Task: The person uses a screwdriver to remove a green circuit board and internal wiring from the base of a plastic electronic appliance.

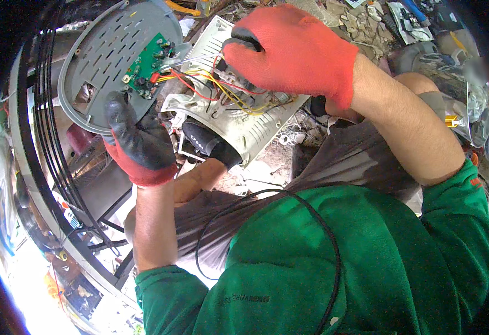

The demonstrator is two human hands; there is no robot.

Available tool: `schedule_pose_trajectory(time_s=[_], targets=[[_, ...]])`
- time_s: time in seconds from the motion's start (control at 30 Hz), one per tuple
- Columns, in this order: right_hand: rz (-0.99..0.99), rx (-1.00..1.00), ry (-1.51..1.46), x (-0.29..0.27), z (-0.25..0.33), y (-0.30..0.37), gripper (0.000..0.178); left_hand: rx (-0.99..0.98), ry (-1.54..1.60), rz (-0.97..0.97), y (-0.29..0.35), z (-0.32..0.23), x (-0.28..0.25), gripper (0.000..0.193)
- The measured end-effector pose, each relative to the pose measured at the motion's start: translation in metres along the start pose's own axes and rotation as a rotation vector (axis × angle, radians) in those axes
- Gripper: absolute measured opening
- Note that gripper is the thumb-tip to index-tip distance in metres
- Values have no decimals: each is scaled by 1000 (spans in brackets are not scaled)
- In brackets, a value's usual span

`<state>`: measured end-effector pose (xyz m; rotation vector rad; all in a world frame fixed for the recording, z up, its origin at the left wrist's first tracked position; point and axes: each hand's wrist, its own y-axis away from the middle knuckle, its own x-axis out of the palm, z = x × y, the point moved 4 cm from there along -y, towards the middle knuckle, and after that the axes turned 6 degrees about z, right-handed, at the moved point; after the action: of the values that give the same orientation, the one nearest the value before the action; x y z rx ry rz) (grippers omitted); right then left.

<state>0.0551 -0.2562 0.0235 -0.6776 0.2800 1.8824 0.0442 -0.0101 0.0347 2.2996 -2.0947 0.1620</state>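
My left hand (141,137), in a black and red glove, grips the lower edge of a grey oval plastic cover (96,53) with slots. Its thumb lies near a green circuit board (150,62) on the cover's inner face. Red, yellow and black wires (213,84) run from the board into a cream slotted plastic housing (261,131). Above the housing, my right hand (294,53), in a red glove, is closed on a tool with a slim metal shaft (199,57). That shaft points left at the board; the glove hides its handle.
A dark metal frame (37,184) with black rods stands along the left. My shoe (199,138) is beneath the housing, among scraps. Clear plastic bags (468,106) lie at the right, and torn cardboard pieces (361,25) at the back. A black cable (328,234) loops across my front.
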Motion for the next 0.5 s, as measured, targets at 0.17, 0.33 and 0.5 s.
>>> schedule_pose_trajectory(time_s=[0.17, 0.33, 0.5], targets=[[-14, 54, -21, 9, -7, 2, 25, 6, -32, 33, 3, 2, -3, 54], [-103, -78, 228, 16, 13, 8, 33, 49, -12, -2, 0, 2, -4, 51], [-122, -129, 216, 8, 20, 7, 30, -29, -43, -81, -3, 6, -19, 51]])
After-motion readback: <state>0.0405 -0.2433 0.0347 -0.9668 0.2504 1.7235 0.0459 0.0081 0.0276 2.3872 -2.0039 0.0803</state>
